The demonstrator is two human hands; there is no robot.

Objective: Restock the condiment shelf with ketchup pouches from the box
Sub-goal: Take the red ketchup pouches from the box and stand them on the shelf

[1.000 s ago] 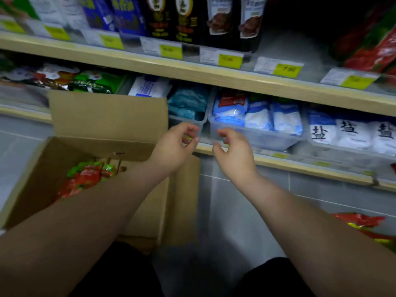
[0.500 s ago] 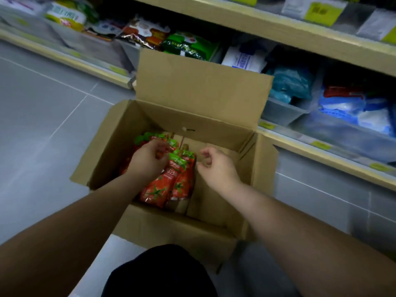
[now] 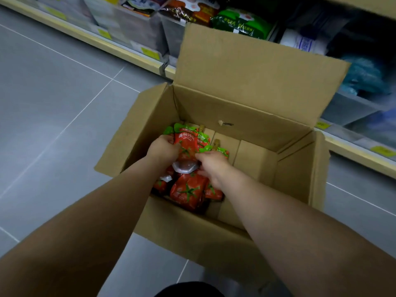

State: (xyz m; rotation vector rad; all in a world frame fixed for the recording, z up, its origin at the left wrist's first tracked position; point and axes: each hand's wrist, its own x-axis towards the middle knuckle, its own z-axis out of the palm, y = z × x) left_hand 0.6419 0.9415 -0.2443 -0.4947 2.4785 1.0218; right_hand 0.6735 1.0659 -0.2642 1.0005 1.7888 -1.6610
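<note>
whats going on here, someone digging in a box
A person is reaching both hands into an open cardboard box on the shop floor. The left hand and right hand are closing around the top ketchup pouch, which is red with a green top. More pouches lie beneath it. Nothing has been lifted clear of the box, and the shelf stands behind it.

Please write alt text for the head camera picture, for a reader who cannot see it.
Both hands reach into an open cardboard box on a grey tiled floor: the left hand and right hand grip red and green ketchup pouches that are piled in the box's left part. Behind the box, a low shelf holds packaged goods.
</note>
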